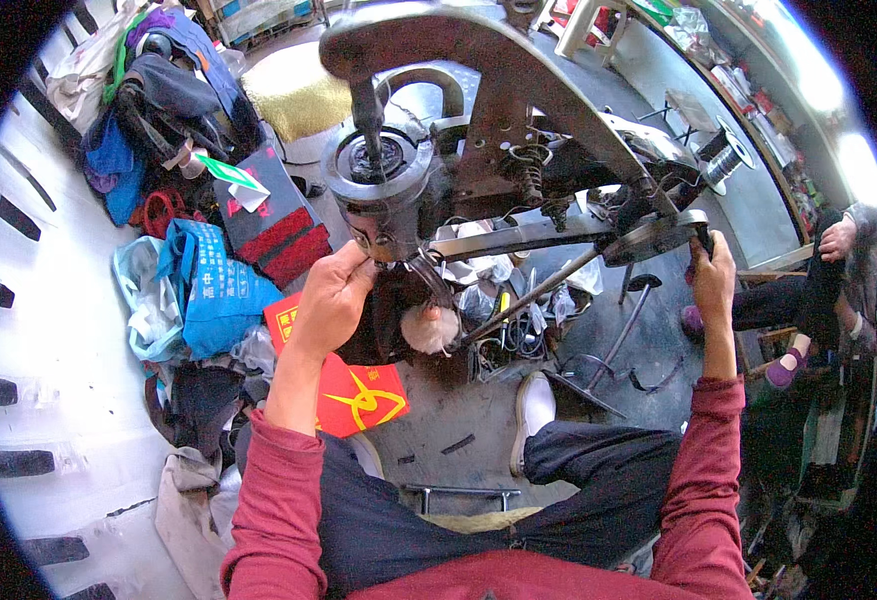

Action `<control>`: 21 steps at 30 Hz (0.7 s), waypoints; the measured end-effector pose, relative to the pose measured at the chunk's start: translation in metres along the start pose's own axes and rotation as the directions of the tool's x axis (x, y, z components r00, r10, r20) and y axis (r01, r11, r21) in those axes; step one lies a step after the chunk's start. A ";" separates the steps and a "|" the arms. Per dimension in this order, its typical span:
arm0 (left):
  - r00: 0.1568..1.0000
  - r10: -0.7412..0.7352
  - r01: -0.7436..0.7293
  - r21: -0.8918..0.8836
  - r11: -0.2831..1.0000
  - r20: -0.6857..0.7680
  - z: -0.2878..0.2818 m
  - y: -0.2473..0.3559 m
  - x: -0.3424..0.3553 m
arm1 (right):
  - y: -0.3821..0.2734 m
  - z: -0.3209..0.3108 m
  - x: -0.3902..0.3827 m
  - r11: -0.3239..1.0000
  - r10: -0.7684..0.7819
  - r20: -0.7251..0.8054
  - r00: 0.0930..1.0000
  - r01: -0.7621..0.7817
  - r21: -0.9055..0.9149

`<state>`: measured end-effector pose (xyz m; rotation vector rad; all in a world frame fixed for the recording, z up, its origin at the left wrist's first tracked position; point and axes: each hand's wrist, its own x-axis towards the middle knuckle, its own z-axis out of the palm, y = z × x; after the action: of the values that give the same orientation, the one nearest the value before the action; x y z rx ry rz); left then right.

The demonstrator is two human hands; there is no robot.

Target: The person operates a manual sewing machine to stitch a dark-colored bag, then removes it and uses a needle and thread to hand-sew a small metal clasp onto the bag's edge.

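Observation:
A dark metal shoe-patching sewing machine [438, 50] with a long curved arm stands before me. My left hand [334, 295] is closed in a pinch right at the lower end of the machine's round head [378, 200]. What its fingertips hold, if anything, is hidden there. Just below hangs a fluffy pale ball [429, 328], close to dark material I cannot make out. On the machine's right side my right hand [713, 270] is closed around the handle at the rim of the flat hand wheel [653, 238].
Clothes and a blue bag [213, 290] are heaped at left. A red card [358, 395] with yellow print lies below my left hand. Tools and plastic bags crowd the floor under the machine. A wire spool [726, 158] is at the upper right; another person's hand [838, 238] shows at far right.

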<state>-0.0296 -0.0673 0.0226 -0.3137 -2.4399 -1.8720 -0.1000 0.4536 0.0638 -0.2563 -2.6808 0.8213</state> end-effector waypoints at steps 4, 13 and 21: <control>1.000 0.019 -0.019 0.058 0.998 -0.003 -0.001 -0.005 0.001 | 0.083 0.046 0.013 0.986 0.141 0.008 0.990 -0.140 -0.090; 0.999 0.032 -0.032 0.073 0.997 0.001 0.000 0.004 -0.001 | -0.040 0.072 -0.065 0.950 0.039 0.500 0.865 -0.187 0.249; 1.000 0.010 -0.009 0.102 0.995 -0.012 -0.001 0.001 -0.004 | 0.009 0.008 0.002 0.997 0.022 -0.054 0.998 -0.026 -0.076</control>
<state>-0.0252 -0.0681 0.0232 -0.3070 -2.5097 -1.7325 -0.1043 0.4578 0.0532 -0.3250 -2.6676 0.7099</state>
